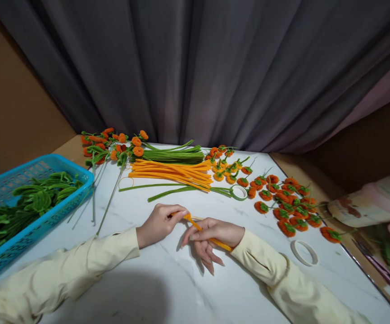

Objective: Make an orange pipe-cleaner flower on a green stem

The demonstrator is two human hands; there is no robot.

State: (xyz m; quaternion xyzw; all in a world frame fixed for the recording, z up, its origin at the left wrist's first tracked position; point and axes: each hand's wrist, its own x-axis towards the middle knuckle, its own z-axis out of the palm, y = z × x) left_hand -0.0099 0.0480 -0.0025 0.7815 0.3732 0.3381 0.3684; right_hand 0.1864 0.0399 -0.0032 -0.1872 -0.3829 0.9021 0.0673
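My left hand point(163, 223) pinches one end of an orange pipe cleaner point(195, 223), where it looks bent or twisted. Between the thumb and index finger of my right hand point(213, 236) runs the same pipe cleaner, its tail passing under the palm toward the wrist; the other fingers are spread. A short pale strip shows just behind the right fingers, too small to name. Beyond both hands lies a bundle of orange pipe cleaners point(171, 172), with green pipe cleaners point(171, 155) behind it. Several loose green ones point(168, 194) lie nearer.
At left stands a blue basket point(43, 216) of green leaf pieces point(41, 195). Orange pipe-cleaner pumpkins point(287, 227) spread across the right, stemmed ones point(137, 146) at back left. A green tape roll point(239, 192), a white ring point(305, 253) and a large bottle point(367, 202) are also right.
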